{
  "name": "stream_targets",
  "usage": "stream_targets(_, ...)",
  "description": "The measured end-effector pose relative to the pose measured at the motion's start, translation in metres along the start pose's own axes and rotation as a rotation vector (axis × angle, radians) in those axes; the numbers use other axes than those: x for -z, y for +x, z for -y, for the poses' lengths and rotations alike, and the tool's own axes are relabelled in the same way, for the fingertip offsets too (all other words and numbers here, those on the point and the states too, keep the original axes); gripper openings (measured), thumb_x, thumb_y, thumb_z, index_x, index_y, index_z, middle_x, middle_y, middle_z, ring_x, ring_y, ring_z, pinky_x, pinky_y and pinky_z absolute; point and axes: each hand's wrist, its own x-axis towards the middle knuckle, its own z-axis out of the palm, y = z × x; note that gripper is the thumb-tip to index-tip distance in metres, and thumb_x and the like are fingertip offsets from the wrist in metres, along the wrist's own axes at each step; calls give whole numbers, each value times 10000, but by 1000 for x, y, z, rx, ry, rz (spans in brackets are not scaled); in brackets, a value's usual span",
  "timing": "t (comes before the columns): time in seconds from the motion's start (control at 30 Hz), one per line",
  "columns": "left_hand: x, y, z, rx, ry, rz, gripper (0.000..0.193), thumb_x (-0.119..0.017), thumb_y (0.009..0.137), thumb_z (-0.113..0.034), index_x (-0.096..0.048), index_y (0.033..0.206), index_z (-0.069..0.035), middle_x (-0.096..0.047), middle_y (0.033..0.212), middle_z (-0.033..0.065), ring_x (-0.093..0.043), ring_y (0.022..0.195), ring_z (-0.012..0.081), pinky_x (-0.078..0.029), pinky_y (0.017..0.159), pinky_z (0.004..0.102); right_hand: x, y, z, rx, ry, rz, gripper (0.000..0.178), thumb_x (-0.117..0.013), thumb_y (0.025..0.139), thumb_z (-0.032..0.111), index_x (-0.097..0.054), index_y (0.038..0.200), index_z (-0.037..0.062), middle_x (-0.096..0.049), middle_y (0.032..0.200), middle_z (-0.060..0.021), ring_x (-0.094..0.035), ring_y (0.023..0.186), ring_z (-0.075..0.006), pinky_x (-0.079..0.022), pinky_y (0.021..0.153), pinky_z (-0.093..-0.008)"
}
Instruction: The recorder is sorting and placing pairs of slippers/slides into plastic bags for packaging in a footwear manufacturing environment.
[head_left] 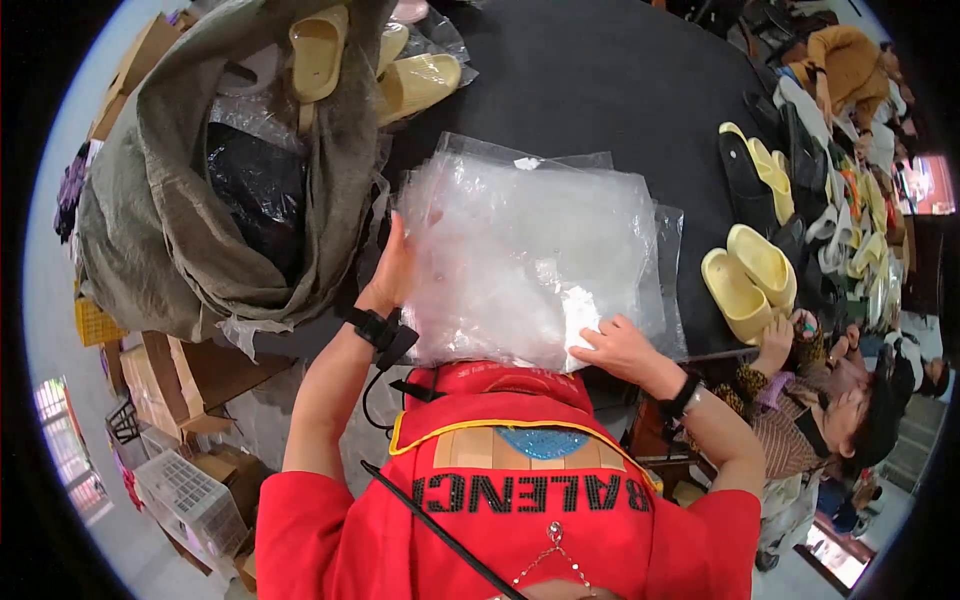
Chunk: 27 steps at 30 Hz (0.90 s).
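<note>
Stack of clear plastic bags (530, 255) flat on the black bench (610, 80); left hand (394, 268) at its left edge, right hand (627, 352) on its near right corner, either grip's closure unclear. Progress: yellow slipper (420, 87) at left wrapped; yellow pair (735, 292) at right bare.

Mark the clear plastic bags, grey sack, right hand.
Clear plastic bags (530, 250): head view, middle of the stack's top.
Grey sack (150, 230): head view, outer cloth wall.
Right hand (630, 352): head view, back of the hand.

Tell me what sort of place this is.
Probably a footwear packing workshop: a pile of clear plastic bags, yellow slippers on a dark table, and a big grey sack.
</note>
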Motion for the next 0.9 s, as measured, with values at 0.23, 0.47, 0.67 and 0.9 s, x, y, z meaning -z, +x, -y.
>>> stream_targets(0.23,23,13,28,-34,501,-155,681,-514,865,-241,-101,1393,-120,-352,1317,173,-406,1171,291,-377,942,415,-38,-5,23,-199,101,37,300,-586,723,228,-577,1022,217,-558,1002,-18,-514,945,-208,-371,781,-389)
stream_targets(0.47,4,3,19,80,312,-155,379,-548,811,-84,-438,1165,-4,-525,1072,91,-422,1113,183,-401,883,362,-44,-77,-39,-1572,546,-467,634,-445,866,354,-220,1346,6,-330,1339,-209,-354,1203,-345,-283,988,-397)
stream_targets(0.67,-2,15,69,62,623,-365,381,-587,807,-267,-483,1063,-4,-495,1006,95,-442,973,191,-340,866,330,-66,-95,-50,-1508,1009,-597,563,-442,882,384,-411,1242,-48,-460,1245,-196,-470,1122,-256,-380,907,-341)
stream_targets(0.9,-30,20,72,-95,960,-366,369,-639,740,-205,-475,1020,-29,-508,882,118,-486,871,237,-395,771,341,-70,-98,-62,-1547,646,-437,549,-547,810,355,-428,1253,55,-542,1105,-206,-532,1015,-298,-403,859,-367)
